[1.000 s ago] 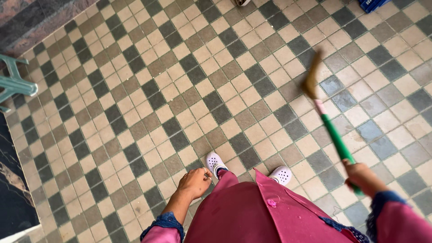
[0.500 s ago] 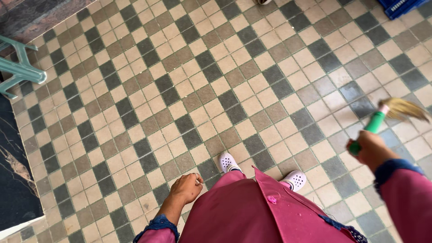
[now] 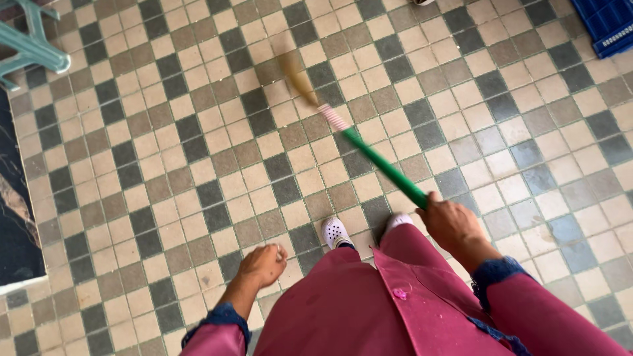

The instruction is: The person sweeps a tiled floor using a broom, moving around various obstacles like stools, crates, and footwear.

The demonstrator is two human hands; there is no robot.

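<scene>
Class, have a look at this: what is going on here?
A person in a pink garment stands on a checkered tile floor. The right hand grips the green handle of a broom, its blurred bristle end out to the front left. The left hand hangs curled and holds nothing.

We see a home porch or courtyard, likely outdoors: checkered tile floor (image 3: 198, 151) in beige, brown and grey, a green plastic chair leg (image 3: 33, 46) at top left, a blue plastic crate (image 3: 610, 23) at top right, a dark stone slab (image 3: 16, 217) along the left edge.
</scene>
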